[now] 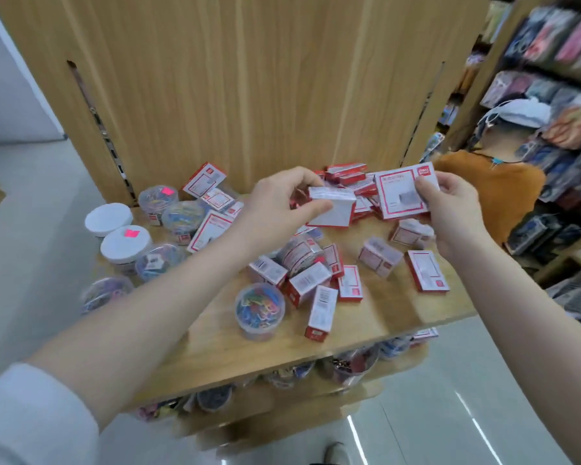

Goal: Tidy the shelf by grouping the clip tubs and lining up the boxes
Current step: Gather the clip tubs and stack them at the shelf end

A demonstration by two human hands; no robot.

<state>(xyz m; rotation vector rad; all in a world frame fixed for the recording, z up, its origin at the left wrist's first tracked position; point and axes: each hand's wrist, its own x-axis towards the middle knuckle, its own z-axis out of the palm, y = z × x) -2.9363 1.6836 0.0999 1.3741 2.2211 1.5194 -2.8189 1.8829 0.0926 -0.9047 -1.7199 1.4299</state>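
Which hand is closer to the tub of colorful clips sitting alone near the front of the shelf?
Left. The left hand holds a box above and behind the tub of colorful clips, its forearm passing just left of it. The right hand holds another box farther off to the right.

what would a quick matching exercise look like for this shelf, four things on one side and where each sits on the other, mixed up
Things:
1. box in left hand
2. box in right hand
3. white-lidded tub with pink sticker
4. clear tub of coloured clips

Places:
A. near the shelf's front edge, middle
B. held above the shelf, right of the other held box
C. left edge of the shelf
D. held above the shelf, left of the other held box

Pairs: 1-D, 2-B, 3-C, 4-A
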